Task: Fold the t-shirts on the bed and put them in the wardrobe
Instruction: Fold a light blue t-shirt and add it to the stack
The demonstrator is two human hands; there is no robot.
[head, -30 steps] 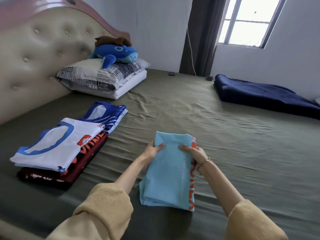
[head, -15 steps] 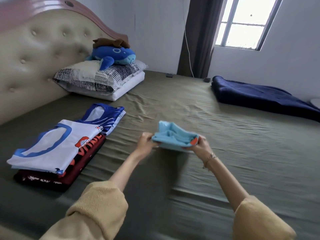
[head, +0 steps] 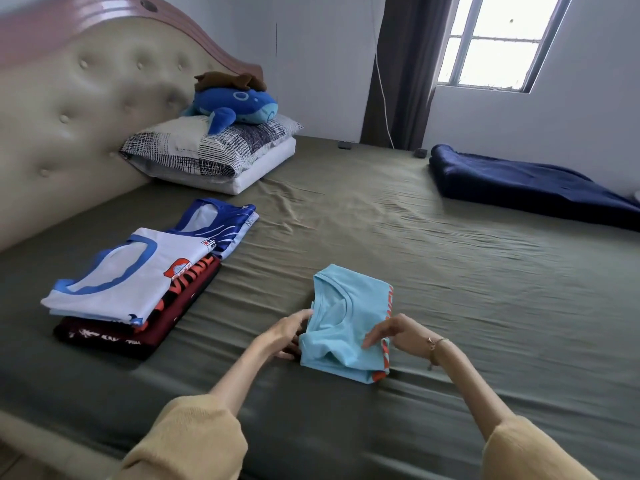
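We have one light blue t-shirt (head: pixel 349 327) folded into a small packet on the bed (head: pixel 433 258), neckline up, with orange lettering along its right edge. Both of our hands are on it. Our left hand (head: pixel 289 332) lies against the packet's left edge with its fingers stretched out straight, touching the cloth, grip released. Our right hand (head: pixel 391 332) rests on the packet's near right corner; its fingertips press on the top layer, but whether the thumb pinches the orange-trimmed edge underneath we cannot tell. One bracelet (head: pixel 434 344) sits on the right wrist, and two yellow sleeves (head: pixel 187 441) cover our forearms.

To the left of the blue packet, well apart from it, lies one stack of folded shirts (head: pixel 138 285). We count three in it for certain: a white one with blue trim on top, a dark red one with orange print below, and a blue patterned one sticking out at the far end.

Beyond that stack, against the padded headboard (head: pixel 69 109), are two pillows (head: pixel 214 150), one on the other, with one blue plush whale (head: pixel 235 105) on top and something brown on the whale. Far right of the packet lies one dark blue blanket (head: pixel 519 188). One window (head: pixel 495 43) and one dark curtain (head: pixel 401 64) stand behind the bed.
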